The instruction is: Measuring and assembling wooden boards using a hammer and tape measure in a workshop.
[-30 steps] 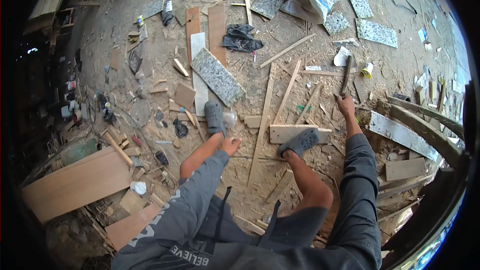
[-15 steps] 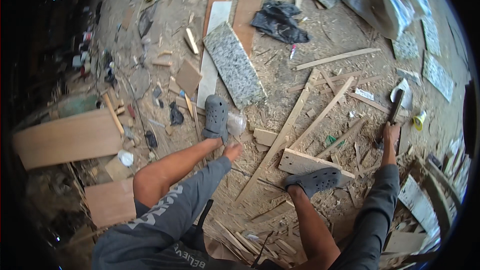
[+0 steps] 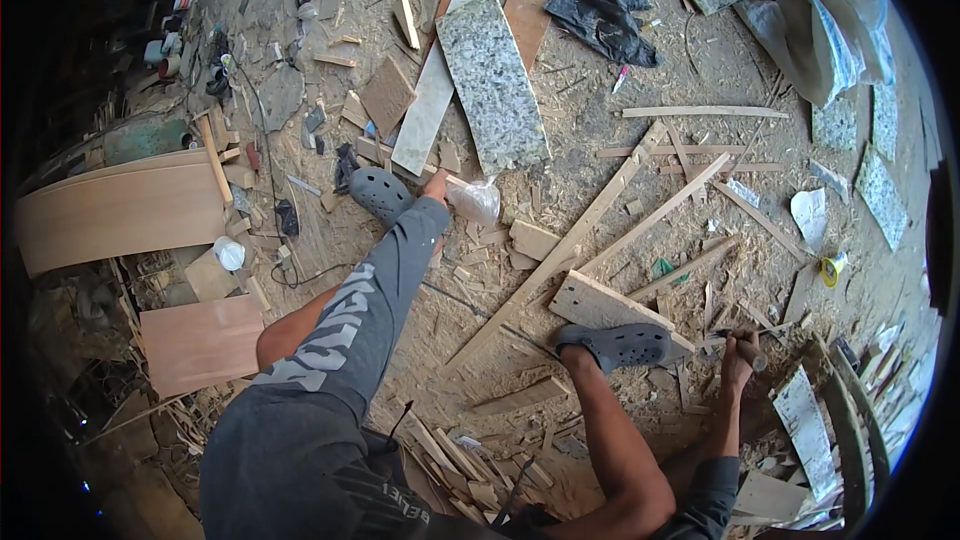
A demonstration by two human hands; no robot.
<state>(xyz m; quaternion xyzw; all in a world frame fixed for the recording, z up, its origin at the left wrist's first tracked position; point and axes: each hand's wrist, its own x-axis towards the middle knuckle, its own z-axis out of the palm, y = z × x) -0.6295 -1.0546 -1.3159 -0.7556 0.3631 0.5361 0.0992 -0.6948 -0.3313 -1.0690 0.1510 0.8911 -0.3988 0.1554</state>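
Observation:
My left hand (image 3: 436, 186) reaches past my left clog (image 3: 381, 194), its fingers closed beside a clear plastic bag (image 3: 474, 201). Pale wood shows at the fingertips, but what they grip is hard to make out. On the right, my right hand (image 3: 738, 354) is wrapped round a tool with a rounded brown handle (image 3: 759, 362). Thin dark metal shows beside that fist; the tool's kind is unclear. My right clog (image 3: 625, 344) rests against a pale wooden board (image 3: 604, 302), over its near edge. A long wooden batten (image 3: 580, 232) lies between my feet.
Shavings and offcuts litter the ground. Ahead lie a speckled stone slab (image 3: 493, 80), a black plastic bag (image 3: 605, 18) and crossed wooden strips (image 3: 690, 170). A curved plywood sheet (image 3: 120, 212) is at left; a yellow-rimmed cup (image 3: 832, 269) and stacked scraps (image 3: 850, 420) are at right.
My left hand has moved forward, up beside the plastic bag. My right hand has come back toward me and left with its tool, which has turned. The view has shifted slightly.

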